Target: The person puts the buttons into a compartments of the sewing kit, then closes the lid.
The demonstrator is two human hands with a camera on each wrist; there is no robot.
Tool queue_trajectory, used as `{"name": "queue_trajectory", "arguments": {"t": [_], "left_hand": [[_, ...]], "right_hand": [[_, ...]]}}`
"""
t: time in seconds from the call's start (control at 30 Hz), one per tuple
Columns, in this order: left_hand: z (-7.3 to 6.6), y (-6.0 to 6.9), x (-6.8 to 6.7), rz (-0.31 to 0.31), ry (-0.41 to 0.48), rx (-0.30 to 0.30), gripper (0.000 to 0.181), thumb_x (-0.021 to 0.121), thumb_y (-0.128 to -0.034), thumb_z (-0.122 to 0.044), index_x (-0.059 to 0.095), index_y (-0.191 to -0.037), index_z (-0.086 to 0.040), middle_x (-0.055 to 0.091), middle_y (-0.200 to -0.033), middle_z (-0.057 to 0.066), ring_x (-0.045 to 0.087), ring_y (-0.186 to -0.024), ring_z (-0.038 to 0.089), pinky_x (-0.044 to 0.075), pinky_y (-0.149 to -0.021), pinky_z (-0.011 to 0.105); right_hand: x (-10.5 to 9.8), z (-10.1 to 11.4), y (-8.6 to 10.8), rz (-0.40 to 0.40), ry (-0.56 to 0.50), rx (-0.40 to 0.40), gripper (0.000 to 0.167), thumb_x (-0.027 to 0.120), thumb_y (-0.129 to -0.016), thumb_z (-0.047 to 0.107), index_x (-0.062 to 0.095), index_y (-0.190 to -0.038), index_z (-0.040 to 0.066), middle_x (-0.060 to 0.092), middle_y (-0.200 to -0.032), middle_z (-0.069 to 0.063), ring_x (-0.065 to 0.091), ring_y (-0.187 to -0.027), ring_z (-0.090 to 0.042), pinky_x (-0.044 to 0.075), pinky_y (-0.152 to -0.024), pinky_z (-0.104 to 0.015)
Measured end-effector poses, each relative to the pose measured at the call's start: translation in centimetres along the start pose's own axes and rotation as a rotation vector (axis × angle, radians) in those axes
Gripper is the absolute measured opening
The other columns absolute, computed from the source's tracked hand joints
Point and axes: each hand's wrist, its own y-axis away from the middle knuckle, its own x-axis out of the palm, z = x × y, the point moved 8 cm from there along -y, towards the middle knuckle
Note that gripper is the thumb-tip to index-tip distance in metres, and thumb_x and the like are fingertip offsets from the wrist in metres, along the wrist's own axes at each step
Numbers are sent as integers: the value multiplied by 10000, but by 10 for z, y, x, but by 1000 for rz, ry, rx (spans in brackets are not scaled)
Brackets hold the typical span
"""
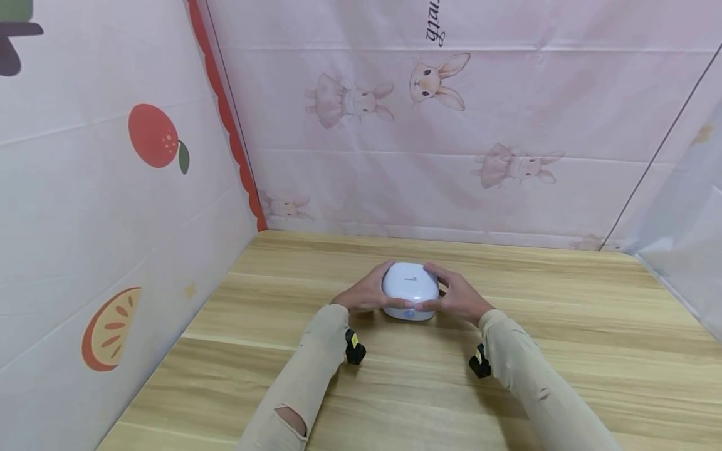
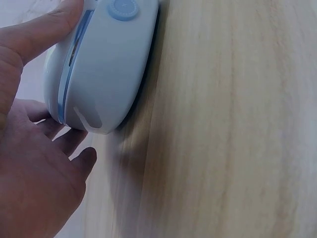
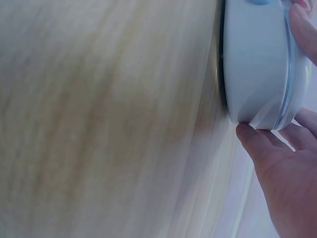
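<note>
A white, rounded, lidded case (image 1: 410, 285) sits on the wooden table, with small dark lettering on top. In the left wrist view, a pale blue seam runs between its lid and base, and a round blue button (image 2: 124, 9) is on its front. My left hand (image 1: 368, 292) holds the case from the left, thumb along the front edge of the lid and fingers around the side. From the right, my right hand (image 1: 459, 297) grips it the same way. Both thumb tips come close together at the front. The right wrist view shows fingertips touching the case's side (image 3: 257, 64).
The light wood-grain table (image 1: 417, 401) extends around the case. Behind it hangs a pink rabbit-print cloth (image 1: 361, 181), and a white fruit-print cloth (image 1: 169, 238) borders the left. Small black cameras (image 1: 354, 348) are strapped at both wrists, below beige sleeves (image 1: 304, 376).
</note>
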Motion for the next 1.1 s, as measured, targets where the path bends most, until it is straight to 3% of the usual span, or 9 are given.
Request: {"name": "queue_trajectory", "arguments": {"t": [0.27, 0.57, 0.7, 0.83, 1.1], "left_hand": [[1, 1, 0, -2, -40, -20, 882, 882, -804, -298, 373, -1511, -159, 537, -1358, 15, 528, -1230, 190, 410, -1067, 423], [2, 4, -1, 2, -50, -62, 972, 895, -786, -297, 313, -1554, -167, 448, -1453, 72, 472, -1298, 244, 377, -1096, 469], [1, 5, -3, -29, -97, -98, 973, 805, -859, -422, 254, -1604, -126, 272, -1615, 130, 299, -1459, 309, 278, -1151, 560], [-1, 4, -3, -75, -151, -109, 916, 642, -951, -544, 217, -1619, -83, 119, -1687, 111, 111, -1535, 297, 161, -1193, 555], [-5, 2, 5, -69, -288, -46, 818, 580, -1009, -490, 229, -1612, -63, 177, -1674, 116, 181, -1519, 303, 225, -1191, 510]], "right_hand": [[1, -3, -1, -7, 18, -9, 988, 898, -780, 175, 315, -1528, -101, 252, -1611, -272, 231, -1469, -473, 234, -1158, -589], [1, -2, -1, -2, 33, -2, 991, 898, -778, 188, 313, -1526, -100, 255, -1602, -289, 219, -1472, -473, 261, -1144, -588], [-5, 3, 0, -24, 26, -15, 875, 813, -876, 196, 310, -1537, -80, 167, -1634, -275, 160, -1494, -457, 268, -1134, -603], [-7, 7, -1, -28, 47, -45, 774, 722, -961, 231, 310, -1545, -67, 173, -1638, -262, 168, -1494, -451, 281, -1127, -607], [5, 14, 0, 8, 172, -60, 689, 688, -985, 207, 365, -1477, -152, 261, -1585, -315, 254, -1449, -490, 284, -1123, -607]]}}
